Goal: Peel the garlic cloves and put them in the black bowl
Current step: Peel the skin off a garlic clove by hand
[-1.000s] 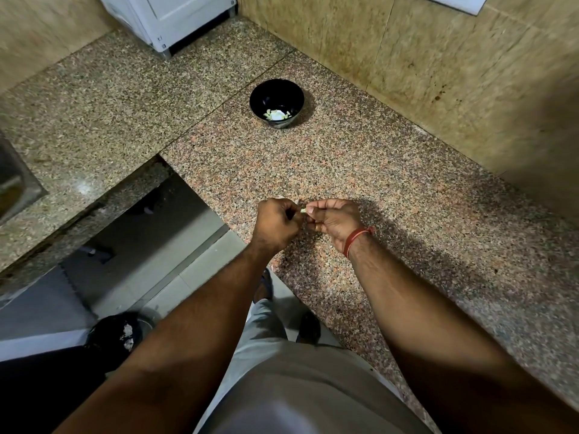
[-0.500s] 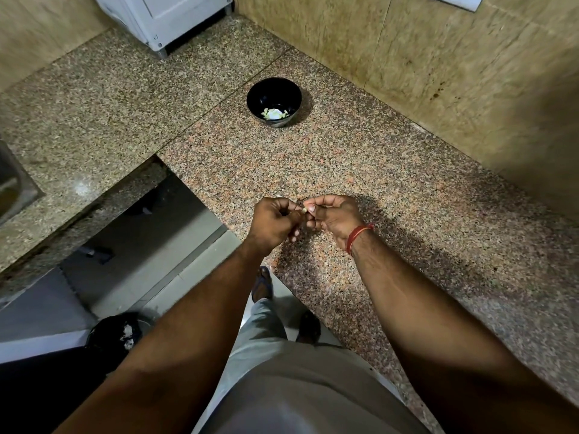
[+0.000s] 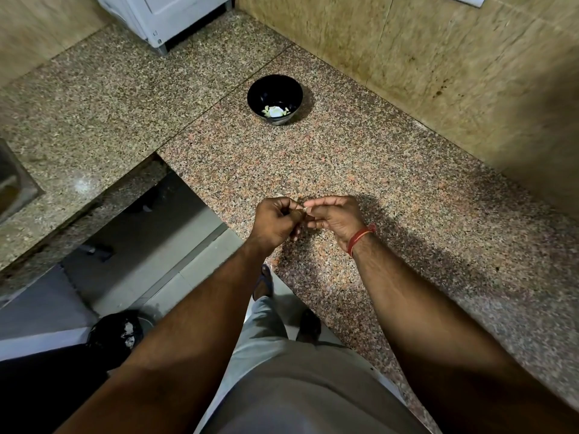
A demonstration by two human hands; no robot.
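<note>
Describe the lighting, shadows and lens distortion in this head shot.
Head view: dim warm light; the hands cast a soft shadow to the right over the granite counter; a small glare patch sits on the left slab; wide-angle bending curves the counter edges; the black bowl is sharp, its pale contents slightly overexposed.

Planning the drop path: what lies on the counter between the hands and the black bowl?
Only bare granite countertop shows between the hands and the black bowl in the head view.

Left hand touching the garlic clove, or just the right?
Touching. Head view: left hand and right hand both pinch the small pale garlic clove between their fingertips, no gap visible.
</note>
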